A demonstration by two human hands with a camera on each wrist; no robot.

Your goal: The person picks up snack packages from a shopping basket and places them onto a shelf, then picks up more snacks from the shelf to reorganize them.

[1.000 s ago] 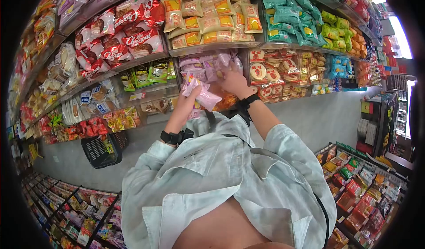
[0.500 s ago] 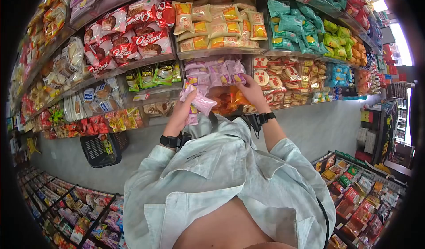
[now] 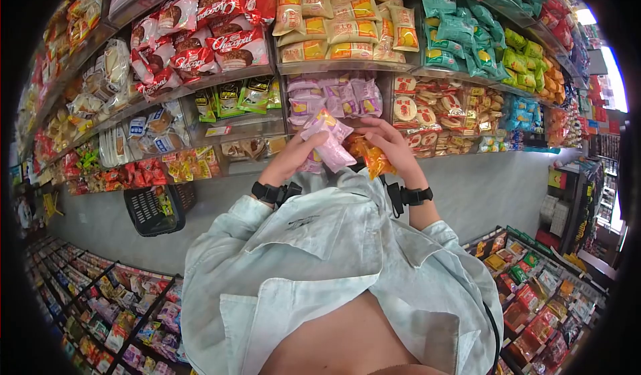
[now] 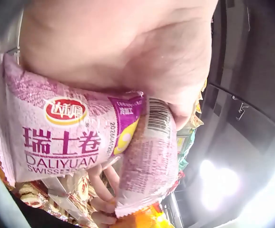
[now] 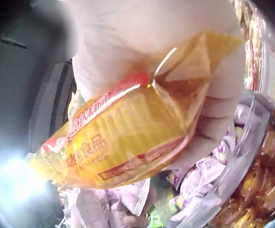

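Note:
My left hand [image 3: 294, 156] grips purple Swiss roll packets in front of the shelf. In the left wrist view, one packet [image 4: 56, 128] faces the camera with its printed front, and a second packet [image 4: 149, 152] beside it shows a barcode. Just to the right, my right hand [image 3: 395, 148] holds a shiny orange snack packet [image 3: 375, 159]. Up close in the right wrist view, that orange packet [image 5: 128, 142] lies against the palm with fingers bent behind it. Behind both hands is a bin of purple packets [image 3: 340, 95].
Red Chocopat packets [image 3: 237, 48], cream-coloured packets [image 3: 350, 31] and teal packets [image 3: 454, 35] fill the shelf above. Round rice crackers [image 3: 417, 111] stand right of the purple bin. A black basket [image 3: 157, 218] sits on the floor at left.
My right hand has left the purple bin, dropped to the orange packets below and come back with one beside the left hand. The left hand keeps its purple packets.

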